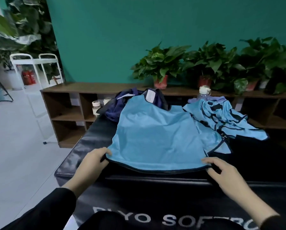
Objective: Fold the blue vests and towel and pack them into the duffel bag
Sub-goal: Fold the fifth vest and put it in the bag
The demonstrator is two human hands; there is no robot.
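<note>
Step in hand: a blue vest is being spread flat on the black padded table, judged to be the smoothing before the first fold.
Left hand: the left hand is gripping the vest's near left corner, its fingers curled over the dark-trimmed hem and clamped on the cloth.
Right hand: the right hand is lying at the near right corner, its fingers slightly spread and touching the hem; whether cloth is being pinched beneath them cannot be told.
Vest position: the vest is lying between the two hands, with its hem nearest the person and its neck reaching up onto the dark blue bag at the far end.
Doing it well: the hem is probably best being drawn taut and even from both corners, so that wrinkles are being pulled out before the sides are folded in; the thin, limp cloth is likely to bunch if only one corner is being tugged.
Other vests: a crumpled heap of blue vests is lying just to the right, overlapping the spread vest's edge.
Risk: the heap may be getting dragged along if the vest is being shifted.
Bottle: a bottle is standing behind the heap.
</note>
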